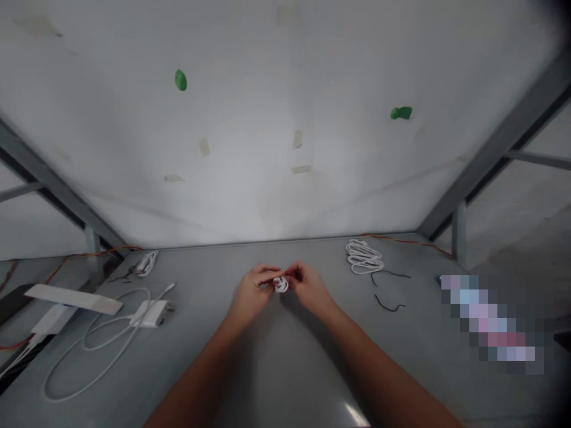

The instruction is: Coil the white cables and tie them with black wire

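White cable, gathered into a small bundle (281, 285), is positioned above the middle of the grey tabletop (294, 368), between the two hands. The left hand (253, 292) is clamped on the bundle at its left side; its fingers cover part of the loops. The right hand (311, 290) meets the bundle from the right, with thumb and fingers drawn in close. Whether these fingertips grip the cable or only touch it cannot be determined, as the contact area is small and shaded. The reddish detail at the bundle's left edge is too small to identify. Both forearms are cut off by the lower edge of the view.

Right of the hands, a coiled white cable (363, 257) lies near the wall (250, 202); two thin black strands (389, 305) lie just in front of it. At the far right, a pixelated patch (488, 321) conceals the item beneath.

Left of the hands, a white power adapter (150, 313) lies with a looped white cord (60, 397). Behind it is a second, smaller cable bundle (147, 264). A white flat bar (74, 299) partly covers another white block (52, 319); dark equipment beside them is cropped by the left edge.
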Tool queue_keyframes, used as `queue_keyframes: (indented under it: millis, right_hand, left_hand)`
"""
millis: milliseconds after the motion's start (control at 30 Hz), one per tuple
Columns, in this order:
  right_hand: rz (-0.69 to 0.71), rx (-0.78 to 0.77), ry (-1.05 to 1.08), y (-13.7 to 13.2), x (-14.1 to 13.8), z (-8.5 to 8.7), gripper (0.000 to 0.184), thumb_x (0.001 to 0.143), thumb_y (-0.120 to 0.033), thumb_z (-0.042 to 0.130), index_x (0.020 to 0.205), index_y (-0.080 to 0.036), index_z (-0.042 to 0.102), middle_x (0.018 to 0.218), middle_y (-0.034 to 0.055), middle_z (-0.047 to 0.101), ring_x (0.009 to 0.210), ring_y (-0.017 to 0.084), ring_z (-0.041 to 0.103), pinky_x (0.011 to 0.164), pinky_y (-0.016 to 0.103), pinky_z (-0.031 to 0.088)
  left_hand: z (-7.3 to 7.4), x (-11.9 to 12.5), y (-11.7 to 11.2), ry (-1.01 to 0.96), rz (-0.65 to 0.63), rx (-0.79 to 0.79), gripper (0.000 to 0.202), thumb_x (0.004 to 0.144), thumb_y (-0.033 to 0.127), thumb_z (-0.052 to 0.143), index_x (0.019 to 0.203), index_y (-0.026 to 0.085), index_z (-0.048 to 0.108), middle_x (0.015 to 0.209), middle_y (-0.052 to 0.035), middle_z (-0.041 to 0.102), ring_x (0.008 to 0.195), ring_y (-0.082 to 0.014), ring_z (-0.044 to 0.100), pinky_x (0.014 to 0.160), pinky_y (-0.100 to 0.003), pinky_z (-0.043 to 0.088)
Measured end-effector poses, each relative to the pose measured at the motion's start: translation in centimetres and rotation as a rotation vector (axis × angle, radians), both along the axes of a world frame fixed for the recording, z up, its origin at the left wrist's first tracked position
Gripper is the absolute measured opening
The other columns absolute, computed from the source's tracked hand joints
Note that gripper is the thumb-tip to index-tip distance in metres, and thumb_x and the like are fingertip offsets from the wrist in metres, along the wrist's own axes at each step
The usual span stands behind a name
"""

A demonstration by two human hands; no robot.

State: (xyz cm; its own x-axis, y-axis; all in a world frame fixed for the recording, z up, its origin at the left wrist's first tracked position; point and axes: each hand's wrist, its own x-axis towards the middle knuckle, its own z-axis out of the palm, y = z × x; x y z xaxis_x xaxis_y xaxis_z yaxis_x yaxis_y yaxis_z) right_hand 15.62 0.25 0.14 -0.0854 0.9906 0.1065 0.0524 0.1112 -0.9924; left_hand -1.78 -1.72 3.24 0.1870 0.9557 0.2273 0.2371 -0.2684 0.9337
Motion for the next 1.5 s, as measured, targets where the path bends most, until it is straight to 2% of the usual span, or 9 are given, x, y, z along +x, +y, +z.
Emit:
queue_keyframes:
  millis: [133, 267, 367, 800, 1000, 1133, 1267, 1367, 1500]
  right_hand:
    - [-0.056, -0.033, 0.007, 0.5, 0.3, -0.3, 0.012, 0.073, -0.027, 0.070, 0.077, -0.021, 0.061, 0.068, 0.0024, 0.067, 0.065, 0.019, 0.061, 0.061, 0.031, 0.049]
    - [-0.111, 0.046, -0.048, 0.2, 0.4, 0.4, 0.010, 0.074, -0.027, 0.069, 0.076, -0.022, 0.060, 0.072, 0.0027, 0.067, 0.068, 0.019, 0.061, 0.065, 0.031, 0.049]
    - [-0.040, 0.142, -0.093, -0.5, 0.2, 1.3, 0.006, 0.079, -0.026, 0.065, 0.078, -0.022, 0.061, 0.075, 0.0026, 0.068, 0.071, 0.019, 0.061, 0.067, 0.032, 0.049]
    - [-0.065, -0.101, 0.057, 0.2, 0.4, 0.2, 0.011, 0.068, -0.021, 0.073, 0.070, -0.020, 0.062, 0.064, 0.0010, 0.066, 0.062, 0.017, 0.058, 0.059, 0.029, 0.045]
    - [-0.013, -0.173, 0.170, 1.1, 0.7, -1.1, 0.018, 0.065, -0.029, 0.078, 0.074, -0.019, 0.066, 0.065, 0.0032, 0.069, 0.063, 0.019, 0.063, 0.062, 0.031, 0.049]
    - [-0.085, 0.058, -0.154, 2.3, 1.6, -2.0, 0.009, 0.078, -0.025, 0.068, 0.085, -0.019, 0.069, 0.082, 0.0056, 0.075, 0.078, 0.022, 0.068, 0.076, 0.036, 0.055]
    - [-0.146, 0.289, -0.735, 2.4, 2.8, -2.1, 0.037, 0.088, -0.010, 0.056, 0.121, -0.018, 0.070, 0.139, 0.0173, 0.066, 0.132, 0.031, 0.057, 0.111, 0.055, 0.041]
    - [-0.143, 0.288, -1.024, 1.8, 3.1, -2.1, 0.045, 0.098, -0.016, 0.050, 0.141, -0.018, 0.061, 0.158, 0.0180, 0.049, 0.148, 0.037, 0.040, 0.119, 0.064, 0.027]
    - [-0.116, 0.273, -1.130, 1.3, 2.5, -2.4, 0.048, 0.104, -0.023, 0.043, 0.150, -0.018, 0.054, 0.161, 0.0177, 0.045, 0.150, 0.038, 0.037, 0.121, 0.064, 0.024]
  left_hand:
    - [-0.1, 0.3, 0.0, -0.074, -0.012, -0.033, 0.020, 0.081, 0.021, 0.069, 0.096, 0.023, 0.082, 0.126, -0.0104, 0.067, 0.102, -0.0217, 0.067, 0.091, -0.033, 0.054]
    - [-0.6, 0.8, 0.1, -0.343, 0.079, -0.364, 0.028, 0.088, 0.039, 0.067, 0.100, 0.016, 0.076, 0.105, -0.0099, 0.072, 0.092, -0.0210, 0.067, 0.081, -0.031, 0.054]
    - [-0.5, 0.8, 0.1, -0.367, -0.023, -0.528, 0.040, 0.088, 0.053, 0.066, 0.092, 0.014, 0.075, 0.085, -0.0071, 0.071, 0.076, -0.0180, 0.062, 0.069, -0.028, 0.050]
    - [-0.5, 0.8, -0.4, 0.081, 0.029, 0.098, 0.022, 0.088, 0.021, 0.066, 0.098, 0.028, 0.084, 0.099, -0.0060, 0.065, 0.089, -0.0186, 0.064, 0.084, -0.029, 0.052]
    - [-2.4, 0.8, 0.1, 0.095, -0.005, 0.102, 0.025, 0.087, 0.017, 0.067, 0.104, 0.029, 0.081, 0.110, -0.0068, 0.064, 0.102, -0.0208, 0.066, 0.098, -0.034, 0.054]
    - [-3.1, 0.8, 0.8, 0.141, 0.020, 0.074, 0.031, 0.088, 0.018, 0.067, 0.115, 0.028, 0.078, 0.116, -0.0077, 0.064, 0.101, -0.0212, 0.067, 0.101, -0.037, 0.053]
    - [-3.0, 0.7, 1.1, 0.220, -0.020, 0.108, 0.041, 0.085, 0.016, 0.068, 0.123, 0.026, 0.074, 0.122, -0.0089, 0.069, 0.115, -0.0249, 0.064, 0.112, -0.040, 0.045]
    - [-3.2, 0.2, 1.4, 0.201, -0.040, 0.096, 0.050, 0.083, 0.009, 0.062, 0.129, 0.026, 0.071, 0.130, -0.0083, 0.070, 0.123, -0.0249, 0.063, 0.117, -0.040, 0.041]
    - [-4.0, -1.1, 2.2, 0.344, 0.138, 0.148, 0.044, 0.083, 0.010, 0.060, 0.124, 0.021, 0.073, 0.144, -0.0135, 0.063, 0.141, -0.0298, 0.051, 0.127, -0.046, 0.025]
